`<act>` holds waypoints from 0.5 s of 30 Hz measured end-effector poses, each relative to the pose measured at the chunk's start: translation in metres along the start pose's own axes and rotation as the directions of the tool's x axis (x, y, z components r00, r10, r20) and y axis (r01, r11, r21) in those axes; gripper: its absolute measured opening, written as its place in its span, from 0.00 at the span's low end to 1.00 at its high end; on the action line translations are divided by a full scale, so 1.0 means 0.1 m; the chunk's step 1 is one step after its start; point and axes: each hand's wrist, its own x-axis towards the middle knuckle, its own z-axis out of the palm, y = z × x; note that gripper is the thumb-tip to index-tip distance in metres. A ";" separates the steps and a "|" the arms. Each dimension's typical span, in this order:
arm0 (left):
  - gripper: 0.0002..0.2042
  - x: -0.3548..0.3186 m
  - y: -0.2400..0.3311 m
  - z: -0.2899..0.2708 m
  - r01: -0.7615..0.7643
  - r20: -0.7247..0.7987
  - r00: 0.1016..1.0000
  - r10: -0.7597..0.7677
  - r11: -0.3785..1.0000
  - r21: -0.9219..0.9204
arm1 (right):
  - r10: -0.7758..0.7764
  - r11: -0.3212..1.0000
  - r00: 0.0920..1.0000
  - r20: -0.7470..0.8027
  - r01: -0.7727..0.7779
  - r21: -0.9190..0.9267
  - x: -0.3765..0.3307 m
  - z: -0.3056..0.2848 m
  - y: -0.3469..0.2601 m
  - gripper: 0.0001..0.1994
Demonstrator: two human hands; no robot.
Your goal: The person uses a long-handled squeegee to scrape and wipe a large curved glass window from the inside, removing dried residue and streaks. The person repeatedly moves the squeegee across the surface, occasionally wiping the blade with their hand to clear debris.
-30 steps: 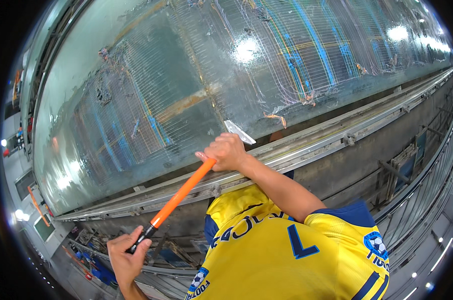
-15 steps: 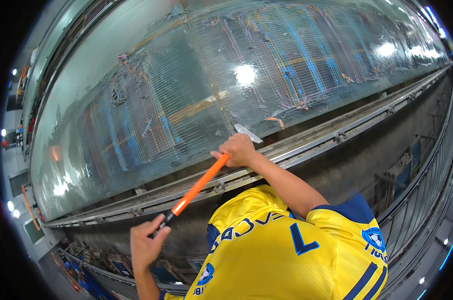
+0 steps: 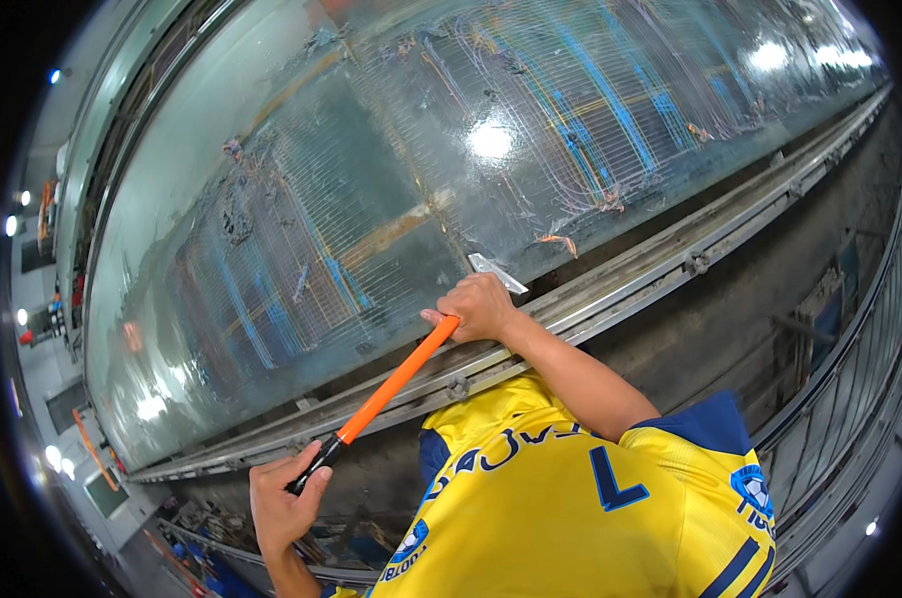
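Note:
A scraper with an orange shaft [image 3: 396,381] lies slantwise across the front of my body. My left hand [image 3: 285,498] is closed round its black end at the lower left. Higher up, near the blade, my right hand [image 3: 477,307] grips the shaft with its fingers wrapped. The flat metal blade [image 3: 498,273] shows just beyond the right knuckles, at the near edge of a large, glossy, curved greenish surface [image 3: 356,130]. Whether the blade touches that surface I cannot tell. Fine grid lines and blue, purple and orange streaks cover the surface.
A metal rail [image 3: 660,276] runs along the near side, between me and the curved surface. Orange scraps [image 3: 558,243] lie on the surface right of the blade. A dark gap follows the surface's lower edge. Railings [image 3: 859,374] curve past on the right.
The whole view has shifted and tilted slightly. Both hands keep their hold on the scraper, and the blade stays near the same spot at the surface's edge.

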 end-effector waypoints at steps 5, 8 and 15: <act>0.18 0.38 -0.15 -0.24 -0.035 0.061 0.998 0.034 0.999 0.020 | -0.032 0.999 0.982 -0.184 0.025 -0.043 0.30 0.16 0.13 0.24; 0.18 0.64 -0.19 -0.35 -0.024 0.099 0.995 0.024 1.000 0.000 | -0.004 0.997 0.979 -0.203 -0.011 -0.073 0.47 0.20 0.18 0.23; 0.18 1.29 -0.06 -0.85 0.104 0.232 0.966 -0.116 0.993 0.063 | 0.072 0.991 0.962 -0.264 -0.100 -0.094 0.84 0.41 0.29 0.21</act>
